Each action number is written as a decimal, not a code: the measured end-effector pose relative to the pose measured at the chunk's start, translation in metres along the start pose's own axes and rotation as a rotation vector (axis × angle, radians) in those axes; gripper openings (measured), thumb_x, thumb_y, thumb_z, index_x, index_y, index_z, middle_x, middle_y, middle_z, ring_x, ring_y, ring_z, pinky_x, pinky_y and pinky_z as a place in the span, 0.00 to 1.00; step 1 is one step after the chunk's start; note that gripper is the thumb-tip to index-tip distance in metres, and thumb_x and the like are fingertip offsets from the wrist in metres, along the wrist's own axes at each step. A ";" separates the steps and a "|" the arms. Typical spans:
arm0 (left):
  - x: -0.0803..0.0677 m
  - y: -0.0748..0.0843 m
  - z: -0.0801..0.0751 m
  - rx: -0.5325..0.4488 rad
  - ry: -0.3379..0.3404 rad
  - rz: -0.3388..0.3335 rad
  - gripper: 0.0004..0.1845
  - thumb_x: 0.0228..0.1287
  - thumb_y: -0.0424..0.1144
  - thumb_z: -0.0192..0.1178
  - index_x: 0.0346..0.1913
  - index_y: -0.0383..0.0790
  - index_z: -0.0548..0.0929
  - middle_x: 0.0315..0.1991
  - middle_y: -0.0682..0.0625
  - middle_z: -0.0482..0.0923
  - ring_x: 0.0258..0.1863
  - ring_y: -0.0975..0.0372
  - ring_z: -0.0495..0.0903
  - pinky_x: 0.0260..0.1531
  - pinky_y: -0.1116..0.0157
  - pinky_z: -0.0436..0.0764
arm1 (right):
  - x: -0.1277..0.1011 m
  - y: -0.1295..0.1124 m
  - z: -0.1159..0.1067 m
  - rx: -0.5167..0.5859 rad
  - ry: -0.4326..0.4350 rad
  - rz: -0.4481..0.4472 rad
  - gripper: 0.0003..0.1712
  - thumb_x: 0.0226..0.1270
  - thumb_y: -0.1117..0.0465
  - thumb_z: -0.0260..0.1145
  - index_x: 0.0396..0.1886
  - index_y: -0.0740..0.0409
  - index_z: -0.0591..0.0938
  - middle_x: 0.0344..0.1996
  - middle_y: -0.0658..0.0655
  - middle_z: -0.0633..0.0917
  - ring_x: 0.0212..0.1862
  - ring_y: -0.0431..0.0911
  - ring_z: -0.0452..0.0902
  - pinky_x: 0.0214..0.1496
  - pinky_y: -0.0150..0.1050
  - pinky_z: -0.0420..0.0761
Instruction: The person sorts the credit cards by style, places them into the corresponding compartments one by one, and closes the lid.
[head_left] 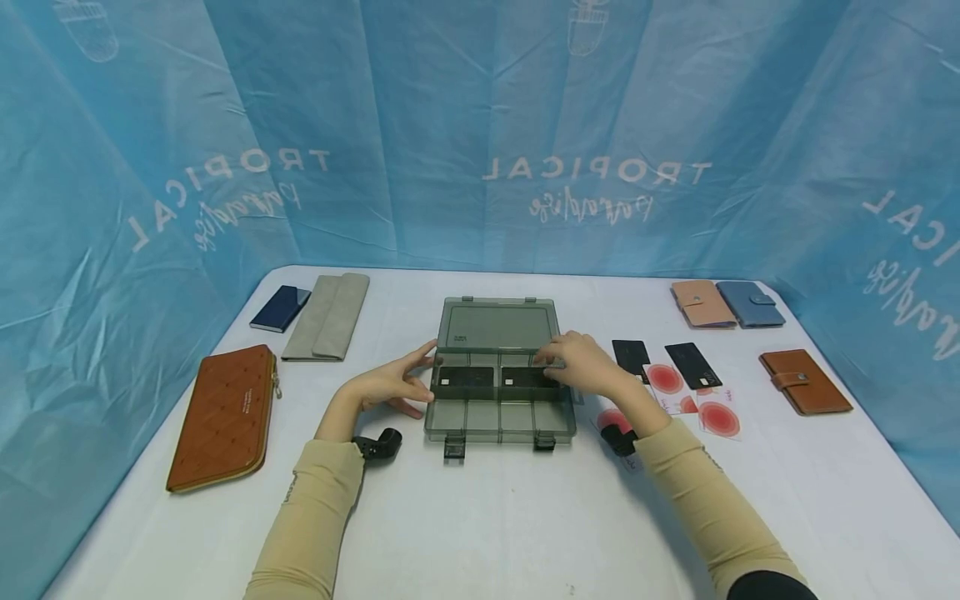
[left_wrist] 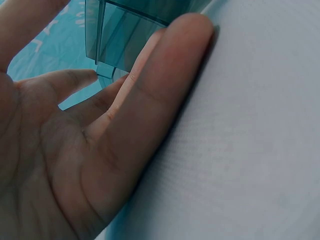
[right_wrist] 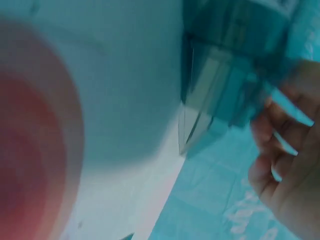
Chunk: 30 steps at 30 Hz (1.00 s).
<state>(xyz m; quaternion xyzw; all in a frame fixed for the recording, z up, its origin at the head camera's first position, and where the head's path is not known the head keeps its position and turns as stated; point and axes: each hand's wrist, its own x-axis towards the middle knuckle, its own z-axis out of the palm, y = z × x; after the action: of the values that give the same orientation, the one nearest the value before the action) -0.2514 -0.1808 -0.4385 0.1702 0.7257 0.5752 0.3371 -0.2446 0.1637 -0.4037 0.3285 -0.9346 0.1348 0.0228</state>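
1. At the box's two o'clock, the right hand (head_left: 583, 362) is bending its fingers by the right black card (head_left: 527, 380); whether its grip is pinching the card, I cannot tell.
2. At nine o'clock, the left hand (head_left: 388, 385) is touching the box's side, its grip loose and its fingers spreading.
3. Between them, the green translucent box (head_left: 480, 421) is lying on the table (head_left: 465, 525), its lid (head_left: 498, 323) hinging open toward twelve; the left black card (head_left: 471, 379) is sitting beside its twin.
4. Toward three, loose black cards (head_left: 692, 365) and red-circled cards (head_left: 718, 419) are overlapping; a brown wallet (head_left: 806, 382) is lying beyond.
5. Toward nine, a zipped brown wallet (head_left: 223, 421) is resting; toward ten, a grey pouch (head_left: 324, 318).
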 end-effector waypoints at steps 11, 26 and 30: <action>0.000 0.000 0.001 -0.005 -0.002 0.000 0.55 0.55 0.33 0.66 0.74 0.54 0.34 0.73 0.38 0.34 0.40 0.57 0.79 0.39 0.51 0.82 | -0.027 0.059 -0.026 0.270 -0.077 0.471 0.25 0.64 0.60 0.60 0.58 0.67 0.72 0.45 0.68 0.78 0.44 0.58 0.74 0.43 0.52 0.76; -0.001 -0.001 0.000 -0.003 0.002 -0.004 0.55 0.56 0.33 0.65 0.74 0.54 0.35 0.73 0.39 0.34 0.41 0.57 0.79 0.40 0.51 0.82 | -0.033 0.078 -0.017 0.037 -0.284 0.675 0.38 0.59 0.49 0.64 0.66 0.60 0.66 0.55 0.75 0.65 0.54 0.67 0.60 0.53 0.64 0.64; 0.001 -0.001 0.000 0.006 0.005 -0.008 0.55 0.56 0.33 0.65 0.74 0.55 0.35 0.73 0.39 0.34 0.41 0.57 0.79 0.40 0.52 0.82 | -0.031 0.083 -0.015 0.061 -0.286 0.585 0.38 0.58 0.51 0.67 0.68 0.53 0.66 0.56 0.73 0.64 0.54 0.67 0.58 0.52 0.65 0.62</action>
<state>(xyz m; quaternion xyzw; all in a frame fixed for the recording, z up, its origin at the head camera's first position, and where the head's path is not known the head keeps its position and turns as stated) -0.2517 -0.1808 -0.4400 0.1667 0.7288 0.5721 0.3373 -0.2723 0.2484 -0.4125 0.0621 -0.9785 0.1161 -0.1585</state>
